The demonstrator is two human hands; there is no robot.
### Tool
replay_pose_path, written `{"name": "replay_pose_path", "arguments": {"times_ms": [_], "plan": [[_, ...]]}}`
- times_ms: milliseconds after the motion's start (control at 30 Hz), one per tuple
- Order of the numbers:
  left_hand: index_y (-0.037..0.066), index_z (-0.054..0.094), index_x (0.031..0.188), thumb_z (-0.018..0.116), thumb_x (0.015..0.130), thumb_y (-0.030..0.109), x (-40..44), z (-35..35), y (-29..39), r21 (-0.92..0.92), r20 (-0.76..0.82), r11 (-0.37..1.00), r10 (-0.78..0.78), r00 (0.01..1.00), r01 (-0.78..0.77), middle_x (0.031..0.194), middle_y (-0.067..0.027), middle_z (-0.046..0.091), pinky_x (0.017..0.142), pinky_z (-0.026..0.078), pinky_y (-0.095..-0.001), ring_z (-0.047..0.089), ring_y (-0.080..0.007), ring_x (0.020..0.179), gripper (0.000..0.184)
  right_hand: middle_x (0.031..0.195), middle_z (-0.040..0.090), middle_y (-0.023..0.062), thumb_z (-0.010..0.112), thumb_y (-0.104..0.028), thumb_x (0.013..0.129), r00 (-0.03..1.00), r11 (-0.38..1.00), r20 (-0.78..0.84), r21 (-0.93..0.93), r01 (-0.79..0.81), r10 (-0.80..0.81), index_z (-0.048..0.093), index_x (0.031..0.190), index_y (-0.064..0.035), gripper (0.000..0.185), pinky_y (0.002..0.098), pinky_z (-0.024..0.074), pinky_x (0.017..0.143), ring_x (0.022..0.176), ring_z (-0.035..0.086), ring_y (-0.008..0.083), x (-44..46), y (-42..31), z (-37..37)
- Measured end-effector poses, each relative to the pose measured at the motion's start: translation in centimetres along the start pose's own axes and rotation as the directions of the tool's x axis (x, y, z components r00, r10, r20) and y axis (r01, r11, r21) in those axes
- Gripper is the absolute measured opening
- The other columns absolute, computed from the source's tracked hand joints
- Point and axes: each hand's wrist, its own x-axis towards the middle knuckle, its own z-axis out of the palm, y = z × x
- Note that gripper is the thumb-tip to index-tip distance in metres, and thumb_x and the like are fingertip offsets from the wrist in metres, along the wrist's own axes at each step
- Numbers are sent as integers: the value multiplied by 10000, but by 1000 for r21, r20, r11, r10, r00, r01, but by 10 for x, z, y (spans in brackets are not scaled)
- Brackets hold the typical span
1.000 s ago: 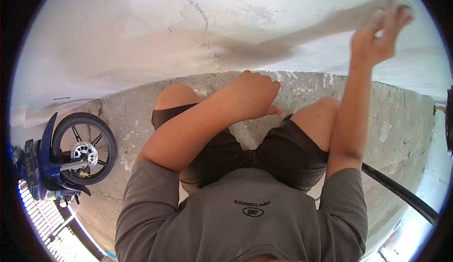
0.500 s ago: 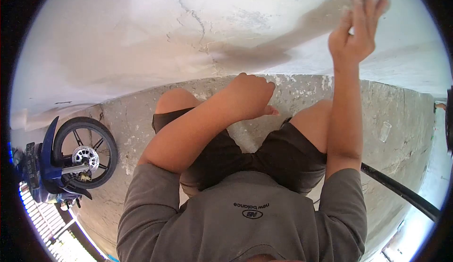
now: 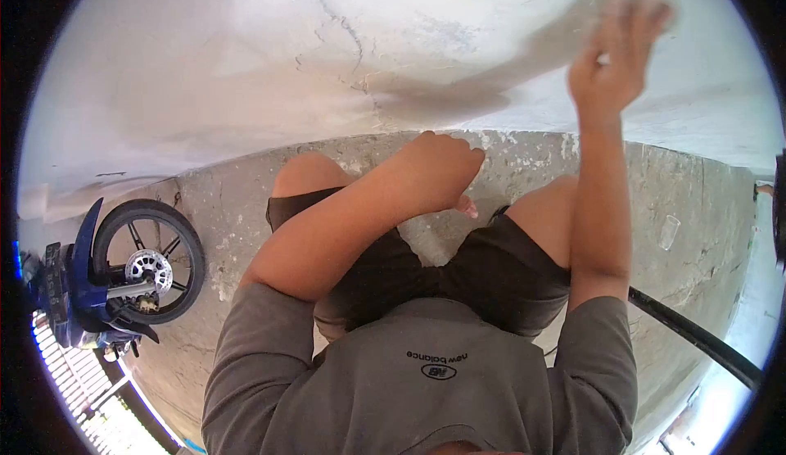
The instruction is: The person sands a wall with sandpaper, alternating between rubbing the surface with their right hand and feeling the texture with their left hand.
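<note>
My right hand [image 3: 616, 58] is raised against the pale wall [image 3: 205, 54], fingers pressed on a flat, roundish, pale pad [image 3: 667, 14]. Motion blur and the fingers hide most of the pad, so its exact kind cannot be made out. A shadow of the arm falls on the wall to its left. Over my lap, between the knees, my left hand [image 3: 446, 172] hangs with its wrist bent and its fingers curled. Its back faces me and the thumb tip shows below; whatever the palm may hold is hidden.
A crack [image 3: 336, 17] runs down the wall. The worn concrete floor [image 3: 237, 209] bears pale specks. To the left stands a blue motorcycle [image 3: 86, 291] with its front wheel [image 3: 149, 262]. At right are a clear plastic cup [image 3: 670, 231] and a black pole [image 3: 696, 336].
My right hand has shifted slightly down with the pad on the wall. The left hand has moved a little right and down, still curled.
</note>
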Motion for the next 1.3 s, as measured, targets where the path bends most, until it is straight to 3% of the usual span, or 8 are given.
{"name": "replay_pose_path", "arguments": {"times_ms": [100,233,433,567,767,867,1100,1300], "plan": [[-15,611,1091,812,764,484,2,-2,0,9,15,1000,-17,1000,17,1004,-206,681,868,533,-487,676,-402,999,630,1420,593,207,625,-60,899,997,996,83,-92,-3,11,709,1284,-117,398,554,370,1165,1383,478,465,2,12,-9],[-10,613,1085,803,778,498,-1,-4,2,8,-3,999,-31,1000,31,1009,-198,680,877,527,-485,675,-397,998,623,1499,506,232,602,-118,986,958,963,-98,32,-266,268,673,1321,-42,351,583,286,1197,1460,335,488,4,18,-11],[-12,614,1091,782,800,519,2,-2,3,26,33,999,-38,999,37,1000,-194,680,886,524,-485,677,-392,999,628,1524,483,214,576,-93,994,990,999,140,-45,-12,18,646,1359,-50,373,565,305,1194,1468,326,478,5,15,-14],[-12,615,1093,778,798,533,-1,0,6,4,6,1000,-22,1000,22,997,-192,680,887,524,-482,680,-390,997,641,1536,478,190,551,-155,1016,944,950,-121,-15,-312,308,653,1356,-67,366,554,298,1202,1476,319,464,12,13,-11],[-12,616,1086,770,792,562,2,0,2,39,47,998,-53,997,51,988,-188,679,879,526,-483,680,-392,995,663,1534,459,217,542,-114,1045,985,997,161,-59,-47,56,596,1378,22,364,492,326,1208,1482,300,445,12,2,-18],[-11,616,1081,768,791,568,-1,2,3,20,-12,1000,-9,1000,9,985,-191,679,872,529,-486,682,-393,988,665,1530,482,175,565,-109,1013,938,945,-115,14,-326,326,640,1349,-20,356,573,288,1203,1482,303,446,23,18,-15],[-15,618,1073,761,797,572,2,4,2,26,18,1000,-11,1000,11,978,-196,678,858,531,-491,684,-398,975,664,1534,479,176,560,-127,1027,995,997,61,7,-76,75,636,1363,-43,354,566,284,1205,1489,296,431,9,20,-16],[-17,619,1083,754,801,579,4,7,4,24,19,1000,-5,1000,4,972,-196,680,857,530,-487,685,-397,971,673,1489,525,198,600,-123,1010,968,975,-121,-17,-224,220,665,1323,-27,334,548,325,1192,1455,363,443,9,5,-9]]}}
